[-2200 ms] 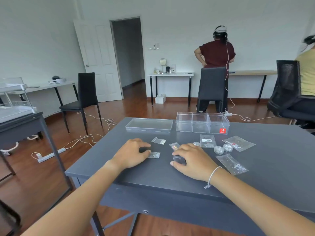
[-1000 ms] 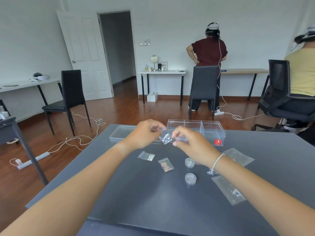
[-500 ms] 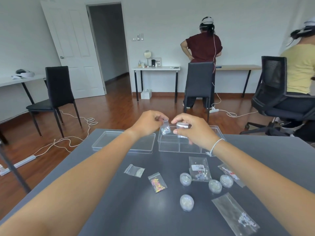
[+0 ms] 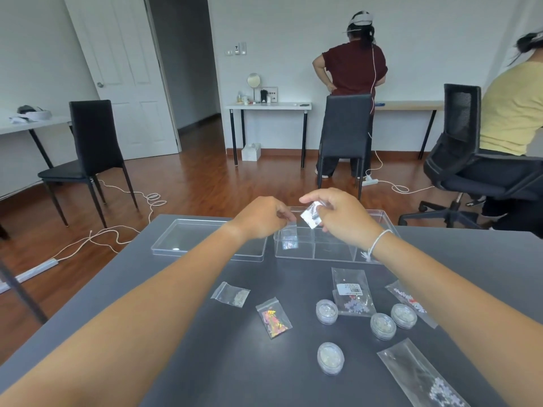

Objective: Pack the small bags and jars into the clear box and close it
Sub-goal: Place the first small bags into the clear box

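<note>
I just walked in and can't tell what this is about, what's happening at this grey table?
A person is packing small craft supplies into a clear compartment box. The left hand pinches a small zip bag and holds it at the box's left end, while the right hand holds another small bag above the box. The box's lid lies beside it on the left. Four small round jars and several more bags, including one with iridescent flakes, lie unpacked on the table.
</note>
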